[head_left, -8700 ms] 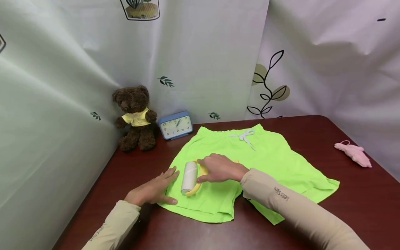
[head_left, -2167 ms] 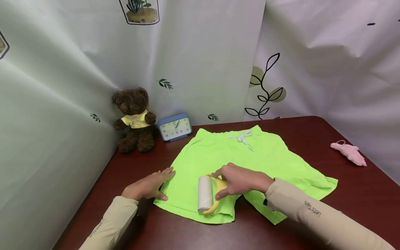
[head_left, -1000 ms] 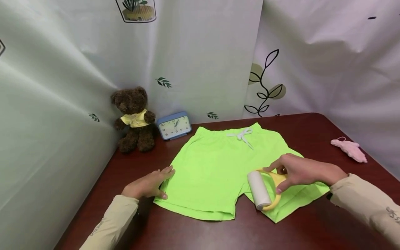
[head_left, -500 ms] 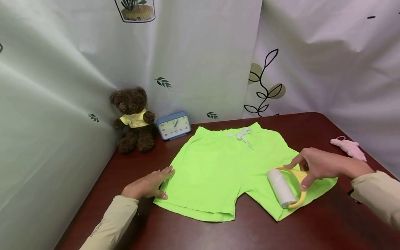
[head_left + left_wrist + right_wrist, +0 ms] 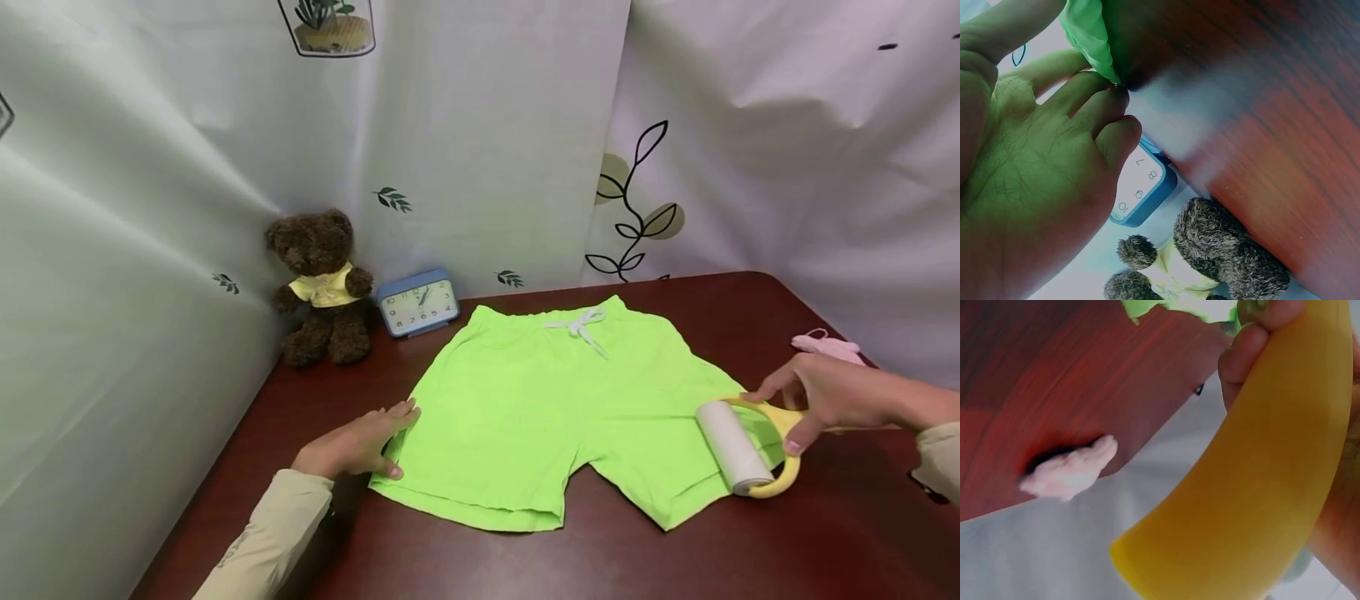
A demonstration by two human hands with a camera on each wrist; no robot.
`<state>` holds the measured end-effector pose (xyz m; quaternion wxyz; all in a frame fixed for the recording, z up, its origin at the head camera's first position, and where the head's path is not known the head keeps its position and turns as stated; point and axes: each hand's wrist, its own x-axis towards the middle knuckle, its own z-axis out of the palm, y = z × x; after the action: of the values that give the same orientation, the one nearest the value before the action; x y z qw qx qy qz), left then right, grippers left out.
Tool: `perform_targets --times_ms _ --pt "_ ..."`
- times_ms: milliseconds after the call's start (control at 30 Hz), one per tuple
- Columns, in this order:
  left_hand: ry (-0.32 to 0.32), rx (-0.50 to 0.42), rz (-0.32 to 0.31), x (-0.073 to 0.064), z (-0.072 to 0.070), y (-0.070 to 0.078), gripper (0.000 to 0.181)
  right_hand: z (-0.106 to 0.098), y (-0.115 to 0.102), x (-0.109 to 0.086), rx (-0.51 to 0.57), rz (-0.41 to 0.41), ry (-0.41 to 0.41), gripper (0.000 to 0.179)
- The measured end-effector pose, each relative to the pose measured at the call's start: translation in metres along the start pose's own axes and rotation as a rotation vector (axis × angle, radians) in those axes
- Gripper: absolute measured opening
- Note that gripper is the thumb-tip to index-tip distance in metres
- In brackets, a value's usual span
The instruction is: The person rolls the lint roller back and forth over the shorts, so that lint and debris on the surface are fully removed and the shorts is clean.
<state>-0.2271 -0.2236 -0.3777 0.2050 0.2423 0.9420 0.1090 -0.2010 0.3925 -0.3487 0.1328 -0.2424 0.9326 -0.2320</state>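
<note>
Neon green shorts [image 5: 517, 417] with a white drawstring bow lie flat on the dark red table. At the right leg's hem, my right hand [image 5: 843, 396] grips the yellow handle of a lint roller [image 5: 735, 450], whose white roll sits on the cloth. In the right wrist view the yellow handle [image 5: 1247, 469] fills the foreground, with fingers [image 5: 1244, 356] curled round it. My left hand [image 5: 360, 442] rests on the left edge of the shorts, fingers extended; the left wrist view shows its palm [image 5: 1041, 150] beside a strip of green cloth [image 5: 1090, 34].
A brown teddy bear [image 5: 318, 283] in a yellow shirt sits at the back left beside a blue alarm clock [image 5: 418, 304]. A pink plush toy [image 5: 828, 346] lies near the table's right edge, partly behind my right hand. Draped white sheeting [image 5: 487, 150] borders the table.
My right hand has moved the lint roller from the left leg of the shorts across to the right leg and on to its outer hem. The left hand stays by the left edge.
</note>
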Motion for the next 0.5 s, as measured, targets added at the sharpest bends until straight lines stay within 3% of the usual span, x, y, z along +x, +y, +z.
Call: perform_targets --times_ms 133,233,333,500 --pt "-0.006 0.0 0.002 0.001 0.001 0.001 0.093 -0.002 0.016 -0.009 -0.067 -0.014 0.055 0.065" --pt "-0.007 -0.003 -0.001 0.001 0.001 0.001 0.093 -0.003 0.027 -0.016 -0.14 0.02 0.095 0.059" --pt "-0.003 -0.004 0.003 0.0 0.001 0.0 0.093 -0.007 0.039 -0.023 -0.085 0.013 0.088 0.055" --pt "0.003 0.002 0.001 -0.002 0.001 -0.001 0.093 -0.017 0.054 -0.034 -0.004 -0.015 -0.005 0.051"
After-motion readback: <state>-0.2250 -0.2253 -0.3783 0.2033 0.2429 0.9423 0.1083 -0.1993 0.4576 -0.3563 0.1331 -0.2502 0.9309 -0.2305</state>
